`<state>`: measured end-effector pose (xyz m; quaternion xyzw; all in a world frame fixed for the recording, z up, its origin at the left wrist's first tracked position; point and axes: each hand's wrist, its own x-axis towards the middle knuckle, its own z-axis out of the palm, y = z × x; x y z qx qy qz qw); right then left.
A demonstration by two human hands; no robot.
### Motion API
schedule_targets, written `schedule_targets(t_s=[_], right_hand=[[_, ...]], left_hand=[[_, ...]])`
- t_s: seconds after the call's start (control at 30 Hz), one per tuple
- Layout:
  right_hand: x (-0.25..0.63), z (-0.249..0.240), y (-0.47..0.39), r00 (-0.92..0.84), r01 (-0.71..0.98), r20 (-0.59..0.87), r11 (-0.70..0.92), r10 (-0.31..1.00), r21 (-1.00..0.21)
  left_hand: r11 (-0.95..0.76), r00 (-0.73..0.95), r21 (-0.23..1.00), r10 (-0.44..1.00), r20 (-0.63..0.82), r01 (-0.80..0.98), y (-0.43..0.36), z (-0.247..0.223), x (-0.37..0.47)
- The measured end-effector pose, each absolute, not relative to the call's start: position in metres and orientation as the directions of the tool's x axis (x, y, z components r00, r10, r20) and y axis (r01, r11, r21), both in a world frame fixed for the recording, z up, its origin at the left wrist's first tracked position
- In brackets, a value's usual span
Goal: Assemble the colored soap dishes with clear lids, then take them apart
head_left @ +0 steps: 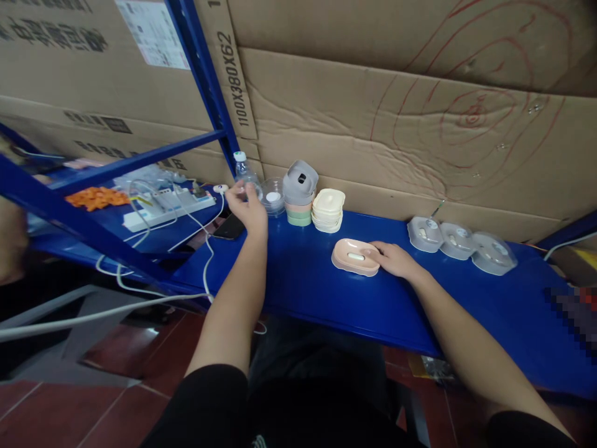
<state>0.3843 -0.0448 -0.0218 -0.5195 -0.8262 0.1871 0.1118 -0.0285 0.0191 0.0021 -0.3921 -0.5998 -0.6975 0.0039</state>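
Note:
My left hand (248,206) is raised at the left of the blue table, in front of a clear bottle (240,167) with a white cap. Its fingers are apart, and nothing shows clearly between them. Just right of it stand clear round containers (274,198). My right hand (393,259) grips the right end of a pink oval dish (346,260) on the table. A small white piece (357,256) lies in the dish. Behind are a stack of grey (298,186), pink and green trays and a stack of cream trays (328,210).
Three lidded clear containers (456,241) stand in a row at the back right. A dark phone (229,226), white cables, a power strip (163,210) and orange pieces (97,198) are at the left. A blue metal frame (205,81) and cardboard (326,99) rise behind.

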Motion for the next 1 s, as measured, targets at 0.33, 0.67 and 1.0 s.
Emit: schedule_targets(t_s=[0.33, 0.67, 1.0], right_hand=[[0.384, -0.023, -0.046, -0.432, 0.807, 0.018, 0.395, 0.902, -0.438], [0.386, -0.01, -0.057, -0.425, 0.661, 0.492, 0.632, 0.759, -0.404], [0.389, -0.007, -0.06, -0.538, 0.685, 0.374, 0.65, 0.755, -0.328]], left_hand=[[-0.64, -0.715, 0.768, 0.536, 0.449, 0.003, 0.007, 0.019, 0.032], [-0.238, 0.13, 0.938, 0.952, 0.276, -0.251, -0.047, -0.006, 0.124], [-0.342, 0.184, 0.833, 0.939, 0.29, 0.434, -0.045, -0.015, 0.114]])
